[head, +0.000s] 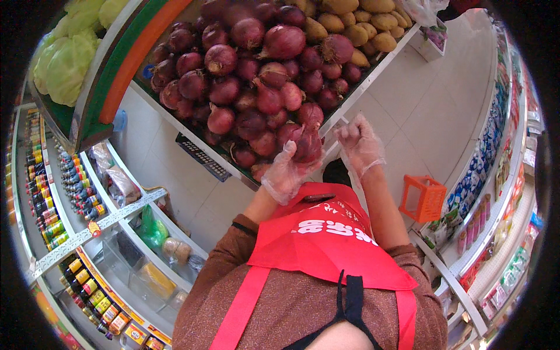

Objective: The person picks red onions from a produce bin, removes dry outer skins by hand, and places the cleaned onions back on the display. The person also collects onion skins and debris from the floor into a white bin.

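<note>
My left hand [286,175], in a clear plastic glove, grips a red onion [309,146] at the front corner of the onion display. Its thumb points up beside the onion and the palm lies under it. To the right, apart from that onion, my right hand [359,142] hovers by the outer edge of the bin. It is gloved too, with its fingers curled in and nothing visible in them. Before me, a heap of red onions [245,92] fills the bin, some with loose papery skin. Potatoes [361,28] adjoin it at the far right.
The bin's pale rim [369,78] runs close to both hands. Left of it stands a rack with green cabbages [65,65]. An orange basket [422,199] sits on the tiled floor [393,105]. Stocked shelves [485,175] line the right side; bottles [83,192] fill shelves at left.
</note>
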{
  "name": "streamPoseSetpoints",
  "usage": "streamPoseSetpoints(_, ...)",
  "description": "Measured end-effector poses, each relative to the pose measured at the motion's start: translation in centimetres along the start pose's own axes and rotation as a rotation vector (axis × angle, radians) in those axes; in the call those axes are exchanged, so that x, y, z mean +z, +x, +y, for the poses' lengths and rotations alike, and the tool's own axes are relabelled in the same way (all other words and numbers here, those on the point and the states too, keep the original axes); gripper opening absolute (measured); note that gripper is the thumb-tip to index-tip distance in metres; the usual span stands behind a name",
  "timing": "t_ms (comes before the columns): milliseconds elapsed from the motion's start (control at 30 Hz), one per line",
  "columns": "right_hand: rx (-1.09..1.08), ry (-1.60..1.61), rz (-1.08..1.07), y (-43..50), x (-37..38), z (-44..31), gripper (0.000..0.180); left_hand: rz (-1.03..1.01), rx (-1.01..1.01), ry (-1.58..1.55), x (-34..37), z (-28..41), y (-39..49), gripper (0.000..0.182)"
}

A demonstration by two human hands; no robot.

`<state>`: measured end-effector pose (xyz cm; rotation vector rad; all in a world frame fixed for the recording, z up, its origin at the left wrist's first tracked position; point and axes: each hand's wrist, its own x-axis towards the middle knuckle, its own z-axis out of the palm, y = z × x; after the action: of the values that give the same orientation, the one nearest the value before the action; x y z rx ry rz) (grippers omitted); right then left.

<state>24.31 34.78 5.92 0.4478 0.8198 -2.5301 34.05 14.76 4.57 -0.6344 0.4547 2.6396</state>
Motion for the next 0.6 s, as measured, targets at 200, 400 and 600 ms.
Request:
streamPoseSetpoints(200, -0.217, -0.883, 0.019, -2.4, 1.1, 3.4, 0.022, -0.090, -0.033, -0.087, 0.0, -0.5, 0.5, 0.064)
streamPoseSetpoints(400, -0.514, -1.244, -0.065, -1.3, 3.0, 3.7, 0.011, -0.026, 0.031, -0.014, -0.3, -1.4, 0.7, 0.058)
streamPoseSetpoints(600, -0.327, -1.239, -0.207, -3.4, 3.1, 2.6, 0.013, 0.030, 0.149, -0.028, 0.0, -1.6, 1.1, 0.055)
